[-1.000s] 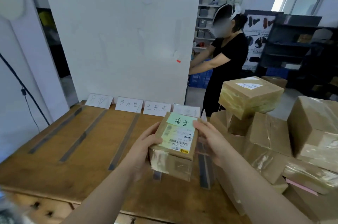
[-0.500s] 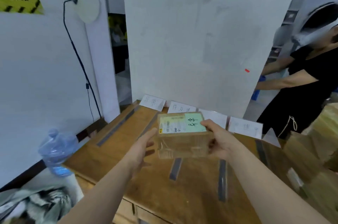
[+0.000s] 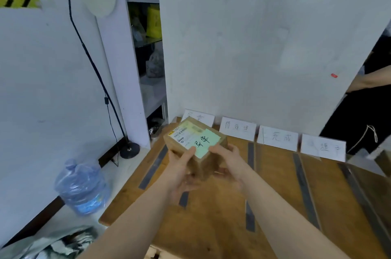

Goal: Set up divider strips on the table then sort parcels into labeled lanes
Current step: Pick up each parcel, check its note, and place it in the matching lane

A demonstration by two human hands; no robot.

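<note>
A small brown parcel with a shipping label and a green handwritten note on top is held above the far left of the wooden table. My left hand grips its near left side, thumb on the top. My right hand grips its right side. Dark divider strips run front to back across the table. Several white lane cards stand along the back wall; the leftmost card is partly hidden behind the parcel, with another card beside it.
A white wall panel backs the table. A large water bottle and a floor lamp base stand on the floor to the left. A person in black stands at the far right. Crumpled plastic lies at bottom left.
The view swung left, away from the parcel stack. Both hands carried the parcel leftward toward the leftmost lanes and turned it, and my left hand now grips it.
</note>
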